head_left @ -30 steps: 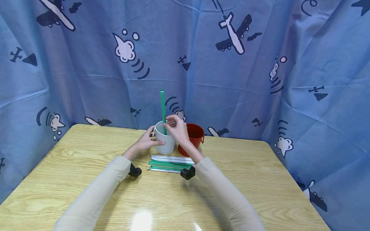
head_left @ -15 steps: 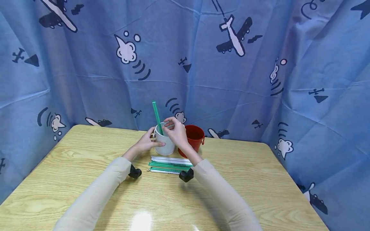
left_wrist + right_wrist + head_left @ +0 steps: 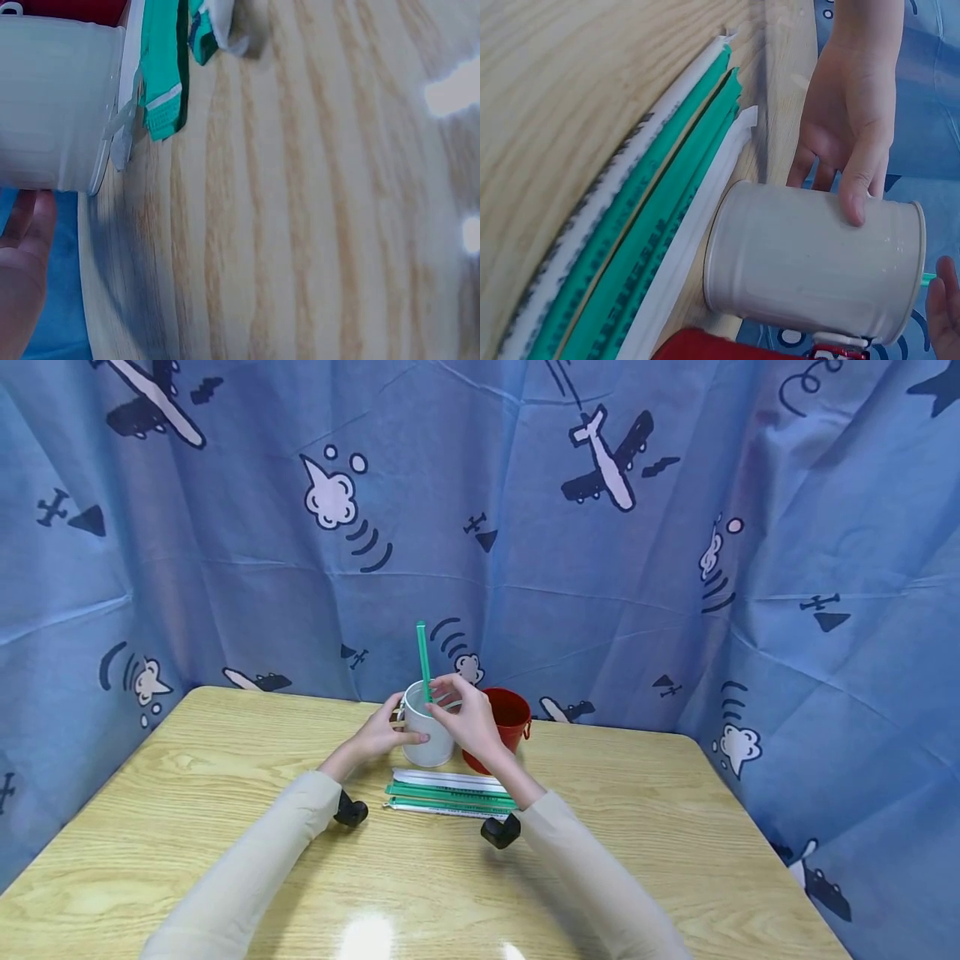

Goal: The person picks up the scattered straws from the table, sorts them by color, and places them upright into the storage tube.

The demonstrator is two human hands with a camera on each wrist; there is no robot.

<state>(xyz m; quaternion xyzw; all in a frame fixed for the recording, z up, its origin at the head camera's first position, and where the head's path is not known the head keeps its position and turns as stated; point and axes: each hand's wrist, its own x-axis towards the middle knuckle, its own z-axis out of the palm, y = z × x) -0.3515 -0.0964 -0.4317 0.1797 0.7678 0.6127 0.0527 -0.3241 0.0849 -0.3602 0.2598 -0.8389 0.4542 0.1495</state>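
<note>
My left hand (image 3: 375,732) grips the left side of a small white bucket (image 3: 438,748), thumb across its front; the right wrist view shows that thumb on the wall of the bucket. A long green wrapped straw (image 3: 423,652) rises almost upright out of the bucket, its lower end hidden inside. Over the rim, my right hand (image 3: 471,720) pinches the straw between thumb and fingertips. In front of the bucket several wrapped straws (image 3: 660,217), green and white, lie side by side on the table.
Right of the white bucket stands a red bucket (image 3: 513,732), partly behind my right wrist. The wooden table (image 3: 637,827) ends at a blue curtain (image 3: 600,627) printed with planes. A black wrist camera sits under each forearm.
The green straw has come down into the white bucket, tipped left, then swung back near upright. My right hand has shifted slightly down and right; my left keeps its hold.
</note>
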